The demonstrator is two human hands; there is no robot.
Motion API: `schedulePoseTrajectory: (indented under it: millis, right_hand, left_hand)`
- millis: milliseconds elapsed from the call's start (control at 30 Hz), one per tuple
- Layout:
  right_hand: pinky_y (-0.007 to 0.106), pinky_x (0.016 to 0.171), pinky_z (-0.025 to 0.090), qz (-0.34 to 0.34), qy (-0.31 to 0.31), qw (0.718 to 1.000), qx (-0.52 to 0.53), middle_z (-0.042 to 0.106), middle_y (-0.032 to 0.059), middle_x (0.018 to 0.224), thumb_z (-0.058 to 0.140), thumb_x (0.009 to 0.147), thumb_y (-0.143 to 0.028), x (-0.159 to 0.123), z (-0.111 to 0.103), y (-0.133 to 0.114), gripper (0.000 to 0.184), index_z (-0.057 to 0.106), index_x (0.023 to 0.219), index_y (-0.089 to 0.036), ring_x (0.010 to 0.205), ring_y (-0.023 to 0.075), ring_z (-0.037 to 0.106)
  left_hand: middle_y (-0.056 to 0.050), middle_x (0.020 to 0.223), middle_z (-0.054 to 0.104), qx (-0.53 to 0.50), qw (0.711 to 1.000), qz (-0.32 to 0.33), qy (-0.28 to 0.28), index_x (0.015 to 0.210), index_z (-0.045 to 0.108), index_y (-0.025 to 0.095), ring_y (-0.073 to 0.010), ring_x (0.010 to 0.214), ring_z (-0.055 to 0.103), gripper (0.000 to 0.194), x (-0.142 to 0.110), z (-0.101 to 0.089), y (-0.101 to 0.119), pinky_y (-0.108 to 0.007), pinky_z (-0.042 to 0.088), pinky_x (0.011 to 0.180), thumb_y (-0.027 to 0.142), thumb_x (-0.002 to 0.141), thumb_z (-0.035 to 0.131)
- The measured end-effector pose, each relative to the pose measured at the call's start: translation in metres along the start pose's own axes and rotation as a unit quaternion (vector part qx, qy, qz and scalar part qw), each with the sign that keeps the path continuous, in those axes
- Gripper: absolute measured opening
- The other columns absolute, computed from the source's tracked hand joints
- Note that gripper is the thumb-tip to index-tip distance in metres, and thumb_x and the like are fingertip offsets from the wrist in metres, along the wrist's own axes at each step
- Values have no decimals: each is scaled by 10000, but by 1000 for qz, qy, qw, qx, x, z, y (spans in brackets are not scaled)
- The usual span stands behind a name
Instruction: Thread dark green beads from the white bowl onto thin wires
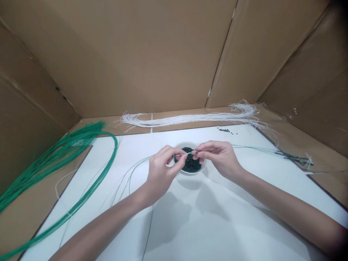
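Left hand (160, 170) and right hand (220, 157) are hiding the far rim of the white bowl (190, 172); whether the thin wire (181, 155) pinched between them is passing through one of the dark green beads (190, 163) is too small to tell. Left of the bowl, the green wire bundle (54, 159) is running off the frame.

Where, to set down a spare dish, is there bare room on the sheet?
The widest bare patch of the white sheet lies between the left forearm and right forearm, in front of the bowl. A smaller one sits right of the right hand, below the green wires. Crowded: the bowl, left hand and right hand over dark beads.
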State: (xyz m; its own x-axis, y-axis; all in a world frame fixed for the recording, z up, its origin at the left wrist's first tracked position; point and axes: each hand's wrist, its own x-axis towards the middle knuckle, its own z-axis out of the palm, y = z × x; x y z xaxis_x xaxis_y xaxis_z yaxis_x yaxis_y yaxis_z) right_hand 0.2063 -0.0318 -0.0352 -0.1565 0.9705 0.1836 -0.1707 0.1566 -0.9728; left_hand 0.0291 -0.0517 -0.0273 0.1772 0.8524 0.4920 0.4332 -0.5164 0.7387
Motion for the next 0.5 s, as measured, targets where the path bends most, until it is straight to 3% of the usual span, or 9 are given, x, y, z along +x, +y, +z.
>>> schedulePoseTrajectory:
  millis: [500]
  right_hand:
    - [192, 462, 497, -3, -1, 1000, 7, 700, 24, 657, 734, 596, -171, 0, -2, 3, 87, 702, 671, -203, 584, 133, 645]
  left_hand:
    - [18, 633, 556, 2, 999, 42, 14, 751, 615, 177, -71, 562, 423, 61, 1, 1, 0, -195, 353, 543, 151, 766, 562]
